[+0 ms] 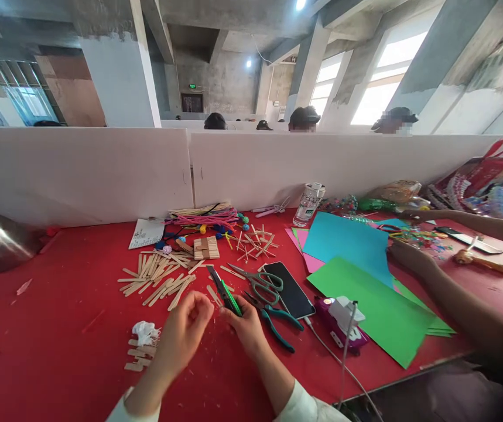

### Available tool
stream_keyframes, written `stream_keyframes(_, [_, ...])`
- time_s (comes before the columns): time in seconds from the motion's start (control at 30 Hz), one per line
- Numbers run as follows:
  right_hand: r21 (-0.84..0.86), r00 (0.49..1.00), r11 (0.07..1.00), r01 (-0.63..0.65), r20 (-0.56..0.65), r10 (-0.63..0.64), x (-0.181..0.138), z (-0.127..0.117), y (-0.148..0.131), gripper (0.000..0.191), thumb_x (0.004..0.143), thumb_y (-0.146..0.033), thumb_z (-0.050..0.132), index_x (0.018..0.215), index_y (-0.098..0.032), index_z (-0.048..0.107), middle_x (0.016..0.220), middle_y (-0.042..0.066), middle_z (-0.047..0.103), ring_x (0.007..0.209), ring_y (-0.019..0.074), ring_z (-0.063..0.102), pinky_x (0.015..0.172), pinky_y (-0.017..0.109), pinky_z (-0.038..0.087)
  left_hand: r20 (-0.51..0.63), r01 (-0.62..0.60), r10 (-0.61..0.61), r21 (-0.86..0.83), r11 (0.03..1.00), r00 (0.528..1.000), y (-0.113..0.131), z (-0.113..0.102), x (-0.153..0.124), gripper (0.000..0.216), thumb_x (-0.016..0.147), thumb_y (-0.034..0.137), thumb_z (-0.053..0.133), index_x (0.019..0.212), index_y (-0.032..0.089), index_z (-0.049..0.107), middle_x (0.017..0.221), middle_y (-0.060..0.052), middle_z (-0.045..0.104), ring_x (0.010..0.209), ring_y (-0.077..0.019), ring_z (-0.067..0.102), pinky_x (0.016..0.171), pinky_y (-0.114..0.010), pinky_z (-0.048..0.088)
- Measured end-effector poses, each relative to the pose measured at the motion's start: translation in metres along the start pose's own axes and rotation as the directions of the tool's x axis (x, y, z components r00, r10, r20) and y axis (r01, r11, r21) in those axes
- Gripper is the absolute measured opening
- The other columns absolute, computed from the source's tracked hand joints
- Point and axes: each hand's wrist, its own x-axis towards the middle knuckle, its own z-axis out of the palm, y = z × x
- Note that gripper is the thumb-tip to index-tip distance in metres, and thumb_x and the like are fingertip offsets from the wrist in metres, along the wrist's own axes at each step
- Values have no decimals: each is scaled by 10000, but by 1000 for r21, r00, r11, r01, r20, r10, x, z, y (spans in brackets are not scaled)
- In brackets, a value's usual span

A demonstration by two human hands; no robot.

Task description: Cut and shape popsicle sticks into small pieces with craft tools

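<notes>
My right hand (246, 328) is closed on a green and black utility knife (227, 294), blade end pointing away from me over the red table (67, 305). My left hand (185, 335) sits just left of it with fingers curled together; what they pinch is too small to make out. A spread of wooden craft sticks (158, 275) lies beyond my left hand. A small glued stick piece with white tissue (143, 343) rests to its left. Grey-handled scissors (260, 282) and teal pliers (277, 325) lie right of the knife.
A black phone (288, 288), a purple and white glue gun (343, 319) with cable, and blue, green and pink paper sheets (365, 281) lie to the right. Another person's arms (444, 281) reach over the paper. Coloured pipe cleaners (207, 221), a plastic bottle (308, 204) and white partitions (79, 173) stand behind.
</notes>
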Motion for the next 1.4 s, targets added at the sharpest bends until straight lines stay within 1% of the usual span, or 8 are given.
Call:
stream_keyframes(0.07, [21,1000,1000,-21,10,21,0,2,0,371,623,-504,670,746,-179,538,517,-90,378,428,67,318,400,191,280,110,42,-35,-66,997,993,-9,1,11,403,852,544,491,813,153,581,693,-3,588,593,-128,555,562,-266,483])
stream_keyframes(0.13, [29,999,999,-39,24,38,0,5,0,407,611,-534,678,752,-178,539,520,-91,381,416,62,325,393,189,295,184,71,-49,-111,991,982,-18,3,24,488,811,637,431,691,175,532,561,24,522,491,-118,494,477,-237,429])
stream_keyframes(0.33, [-46,998,998,-51,28,53,-8,4,3,425,695,-573,608,826,-172,556,506,-77,426,391,90,396,364,198,313,152,26,-17,-57,998,988,-41,3,37,391,835,526,409,629,202,483,508,33,486,463,-125,473,465,-227,382])
stream_keyframes(0.43, [-137,1000,991,-1,-4,0,-31,-8,5,414,759,-447,609,1066,-172,563,559,-68,479,442,100,429,418,199,336,105,-4,0,37,999,994,-49,-6,35,331,832,456,441,622,208,506,483,36,462,463,-133,462,473,-229,351])
stream_keyframes(0.53, [-440,989,887,140,96,-109,-56,-18,9,318,848,-365,512,1090,-174,589,687,9,641,571,157,595,548,230,456,76,-34,24,132,991,997,-52,-12,35,303,828,424,459,643,206,557,531,11,525,513,-143,486,515,-236,354])
stream_keyframes(0.7, [-591,957,754,285,131,-258,-72,-19,9,311,873,-278,458,1134,-176,592,1010,108,700,920,218,676,773,260,527,97,-81,61,218,973,993,-49,-12,34,311,852,400,429,673,204,590,589,-12,594,560,-151,539,560,-233,380])
stream_keyframes(0.87, [-644,927,668,374,242,-286,-68,-14,4,418,864,-186,398,1254,-200,547,941,93,699,771,202,700,643,254,553,131,-120,89,254,960,987,-47,-13,32,299,876,370,407,710,202,590,617,-12,615,589,-151,563,582,-231,397])
stream_keyframes(1.4, [-757,896,507,413,236,-377,-68,-9,0,417,884,-176,365,1234,-185,593,858,92,696,626,184,690,510,224,519,145,-201,166,282,938,975,-44,-10,31,278,893,337,397,738,214,592,677,-20,639,642,-158,590,623,-228,415])
